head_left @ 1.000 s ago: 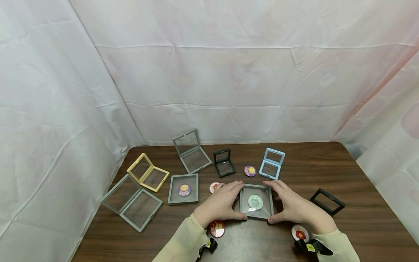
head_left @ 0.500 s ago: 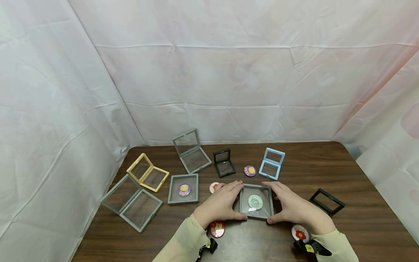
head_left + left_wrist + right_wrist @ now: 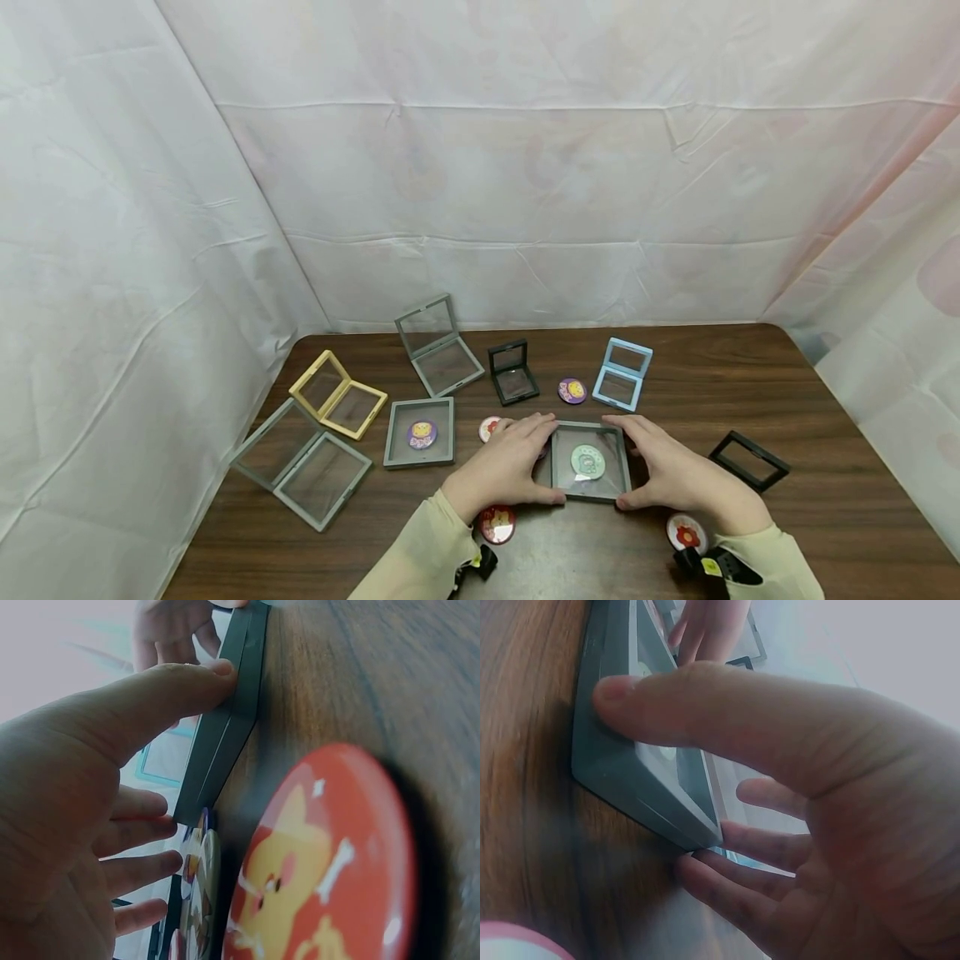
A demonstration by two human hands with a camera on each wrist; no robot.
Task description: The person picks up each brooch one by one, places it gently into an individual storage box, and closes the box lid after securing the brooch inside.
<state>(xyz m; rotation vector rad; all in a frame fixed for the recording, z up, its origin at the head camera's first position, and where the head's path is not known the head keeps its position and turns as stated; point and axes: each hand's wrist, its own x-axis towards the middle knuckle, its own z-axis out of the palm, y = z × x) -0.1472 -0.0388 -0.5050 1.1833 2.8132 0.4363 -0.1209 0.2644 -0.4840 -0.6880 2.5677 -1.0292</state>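
A square grey display case (image 3: 592,498) with a clear window lies closed on the table, a round green badge (image 3: 588,462) showing inside. My left hand (image 3: 504,468) holds its left side, thumb at the front edge and fingers toward the back corner. Opposite, my right hand (image 3: 675,471) grips the right side the same way. In the left wrist view the left thumb presses the side wall of the case (image 3: 225,742). The right wrist view shows the right thumb on the case wall (image 3: 622,761), with fingertips at the far corner. A badge behind the left fingers is mostly hidden.
Near the wrists lie a red badge (image 3: 497,525) and a flower badge (image 3: 686,532). A grey tray-like case half (image 3: 397,460) with a purple badge stands left. Opened yellow (image 3: 335,403), black (image 3: 514,398) and blue (image 3: 622,374) cases stand behind; a black frame (image 3: 776,477) lies right.
The grey case, with the green badge in it, has shifted slightly to the right between my hands. The right thumb has moved slightly right with it.
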